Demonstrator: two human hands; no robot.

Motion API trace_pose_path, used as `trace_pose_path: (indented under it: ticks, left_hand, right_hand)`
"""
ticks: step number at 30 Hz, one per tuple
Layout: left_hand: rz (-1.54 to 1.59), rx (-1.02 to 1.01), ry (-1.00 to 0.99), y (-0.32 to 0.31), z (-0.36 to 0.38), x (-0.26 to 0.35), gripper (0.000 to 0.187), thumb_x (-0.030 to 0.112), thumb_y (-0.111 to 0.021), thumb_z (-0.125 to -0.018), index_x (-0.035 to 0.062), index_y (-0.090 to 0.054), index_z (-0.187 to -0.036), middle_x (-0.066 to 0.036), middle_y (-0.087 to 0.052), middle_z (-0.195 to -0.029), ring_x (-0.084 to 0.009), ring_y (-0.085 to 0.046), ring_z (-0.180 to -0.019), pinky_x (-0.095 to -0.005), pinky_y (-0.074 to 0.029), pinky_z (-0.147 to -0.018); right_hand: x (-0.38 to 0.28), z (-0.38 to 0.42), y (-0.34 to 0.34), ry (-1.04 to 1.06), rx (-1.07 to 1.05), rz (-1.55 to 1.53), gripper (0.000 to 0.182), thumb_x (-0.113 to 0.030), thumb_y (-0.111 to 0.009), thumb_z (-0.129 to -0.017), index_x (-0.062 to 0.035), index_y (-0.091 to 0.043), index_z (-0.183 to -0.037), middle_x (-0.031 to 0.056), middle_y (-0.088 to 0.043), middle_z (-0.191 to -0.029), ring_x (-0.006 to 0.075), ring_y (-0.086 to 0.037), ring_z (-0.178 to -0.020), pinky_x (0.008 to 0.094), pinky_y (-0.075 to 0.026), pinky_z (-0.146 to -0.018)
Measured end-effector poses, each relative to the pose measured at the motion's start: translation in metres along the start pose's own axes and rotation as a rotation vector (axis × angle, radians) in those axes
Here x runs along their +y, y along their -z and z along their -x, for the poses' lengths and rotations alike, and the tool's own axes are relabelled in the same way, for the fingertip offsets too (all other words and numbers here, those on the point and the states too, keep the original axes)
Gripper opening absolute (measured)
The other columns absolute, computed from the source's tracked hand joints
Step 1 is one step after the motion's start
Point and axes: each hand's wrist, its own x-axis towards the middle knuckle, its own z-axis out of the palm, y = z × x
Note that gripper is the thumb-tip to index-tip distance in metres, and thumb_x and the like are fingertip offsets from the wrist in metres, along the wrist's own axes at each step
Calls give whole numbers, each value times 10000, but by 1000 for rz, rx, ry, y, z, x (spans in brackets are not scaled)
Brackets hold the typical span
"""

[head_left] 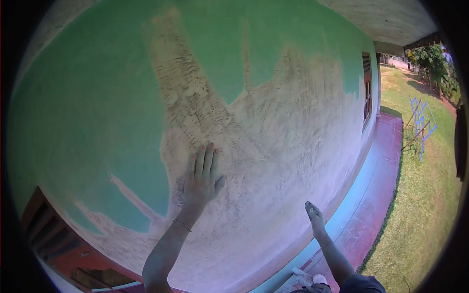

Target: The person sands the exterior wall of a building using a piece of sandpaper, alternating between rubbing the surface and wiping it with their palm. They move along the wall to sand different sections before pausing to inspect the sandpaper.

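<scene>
My left hand (201, 178) lies flat against the wall (273, 146), fingers pointing up and thumb out to the side. Under it the surface is pale, bare and scratched, with green paint (117, 97) left around and above. A thin band circles my left wrist. Lower and to the right, my right hand (315, 215) is held apart from my left, near the wall's lower part. Its fingers look closed together; whether something small and dark is in them I cannot make out.
Below the wall runs a red and pale-blue walkway (364, 200), with grass (415, 210) beyond its edge. A blue metal frame (421, 122) stands on the grass. Brown-framed windows (51, 229) are at lower left and far right (367, 93). My foot shows at the bottom.
</scene>
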Motion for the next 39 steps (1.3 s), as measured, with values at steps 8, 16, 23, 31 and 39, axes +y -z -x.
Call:
trace_pose_path:
  ticks: [8,16,23,31,39]
  left_hand:
    - [145,-94,-166,-44,62,54,778,517,-471,-1015,67,-303,-1626,-71,-243,-1718,-233,-202,-1584,-446,-117,-1300]
    - [43,206,159,39,-41,-75,783,510,-515,-999,64,-326,-1615,-66,-288,-1697,-231,-251,-1564,-457,-178,-1289]
    - [-129,318,188,98,-60,-176,740,487,-467,-1036,68,-299,-1623,-75,-292,-1691,-248,-262,-1559,-480,-192,-1285]
    - [-157,318,231,104,-44,-193,680,443,-422,-1069,67,-299,-1622,-72,-291,-1692,-256,-266,-1559,-495,-192,-1285]
    - [-129,358,208,103,-42,-196,668,457,-403,-1077,57,-330,-1607,-77,-308,-1684,-259,-283,-1552,-495,-201,-1283]
  right_hand:
    - [-87,22,-98,386,-287,102,475,-148,-436,-1088,62,-453,-1513,166,-503,-1550,252,-453,-1456,394,-220,-1272]
    - [-194,30,-227,962,-298,499,481,-209,-374,-1120,57,-448,-1514,180,-492,-1563,386,-364,-1506,499,-221,-1252]
    - [-273,22,-348,1480,-164,547,494,-119,-493,-1052,37,-449,-1519,216,-497,-1534,466,-353,-1485,563,-261,-1224]
    - [-302,62,-435,1561,-55,698,521,-119,-512,-1028,18,-449,-1527,208,-450,-1572,457,-259,-1529,635,-145,-1247]
    - [-327,60,-463,1631,56,725,541,-197,-517,-1040,31,-441,-1524,172,-421,-1603,456,-250,-1531,642,-128,-1250]
